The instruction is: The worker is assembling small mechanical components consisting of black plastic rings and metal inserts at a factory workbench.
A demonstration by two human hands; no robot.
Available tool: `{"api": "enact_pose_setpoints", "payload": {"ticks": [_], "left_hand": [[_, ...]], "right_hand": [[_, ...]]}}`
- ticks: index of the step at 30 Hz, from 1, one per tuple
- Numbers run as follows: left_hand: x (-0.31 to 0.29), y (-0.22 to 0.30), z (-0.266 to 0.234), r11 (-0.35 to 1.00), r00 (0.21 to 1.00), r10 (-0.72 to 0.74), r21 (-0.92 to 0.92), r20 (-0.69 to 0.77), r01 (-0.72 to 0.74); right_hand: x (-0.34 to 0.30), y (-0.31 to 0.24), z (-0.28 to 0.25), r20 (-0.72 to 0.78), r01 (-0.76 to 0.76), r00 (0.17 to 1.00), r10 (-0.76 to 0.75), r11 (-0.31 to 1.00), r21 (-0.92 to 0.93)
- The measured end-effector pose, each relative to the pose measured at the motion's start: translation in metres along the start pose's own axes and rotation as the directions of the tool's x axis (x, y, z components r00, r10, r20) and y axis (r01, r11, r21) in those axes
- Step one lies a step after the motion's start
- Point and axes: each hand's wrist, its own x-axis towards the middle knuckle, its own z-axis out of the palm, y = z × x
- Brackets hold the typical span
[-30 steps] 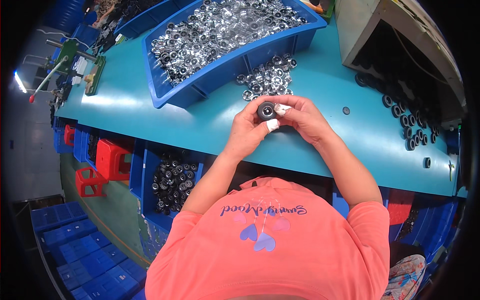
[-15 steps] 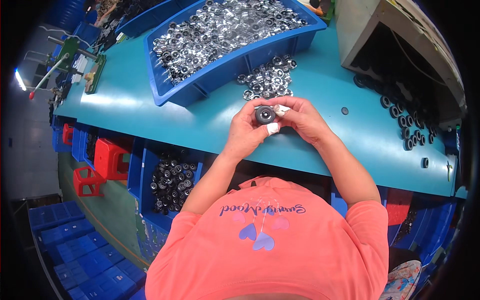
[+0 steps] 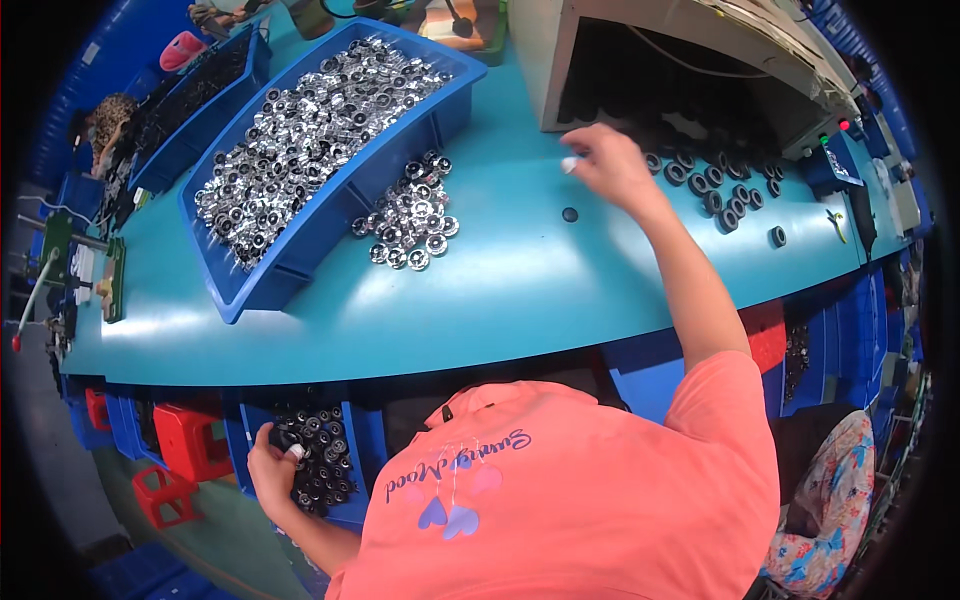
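My left hand is down at the left, beside the blue bin of black wheels below the table's front edge. A dark wheel shows between its thumb and index finger. Above the table, my right hand reaches out with fingers bent and thumb apart, nothing seen in it. White tape wraps the thumbs. Black tires lie just beyond it to the right. A small dark disc lies on the table below this hand. Left of it is a pile of shiny silver hubs.
A big blue tub full of silver hubs stands on the turquoise table. A pale open-fronted box stands at the back right. A green lever press is at far left. Red stools stand on the floor.
Both hands were together holding a black wheel before my chest. They have parted: the left moved down to the bin, the right out toward the tires. The view has swung right.
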Motion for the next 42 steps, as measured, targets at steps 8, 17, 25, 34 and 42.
{"api": "enact_pose_setpoints", "payload": {"ticks": [8, 17, 25, 34, 42], "left_hand": [[0.029, 0.175, 0.02, 0.677, 0.89, 0.443, -0.61, -0.107, -0.411], [0.042, 0.321, 0.08, -0.199, 0.723, 0.688, -0.943, 0.06, 0.267], [0.07, 0.288, 0.09, -0.334, 0.683, 0.73, -0.884, -0.023, 0.326], [0.071, 0.286, 0.094, -0.335, 0.673, 0.739, -0.874, -0.012, 0.352], [0.077, 0.279, 0.099, -0.365, 0.729, 0.679, -0.899, -0.08, 0.241]], "right_hand": [[0.012, 0.039, 0.026, -0.151, -0.138, 0.983, 0.102, 0.957, -0.255], [-0.055, -0.14, 0.059, 0.082, 0.329, 0.88, -0.468, 0.725, 0.606], [0.034, -0.093, 0.101, -0.058, 0.198, 0.98, -0.19, 0.906, 0.375], [0.053, -0.086, 0.135, -0.004, 0.211, 0.976, -0.216, 0.95, 0.23], [0.013, -0.111, 0.087, 0.155, -0.025, 0.984, -0.091, 0.784, 0.621]]}}
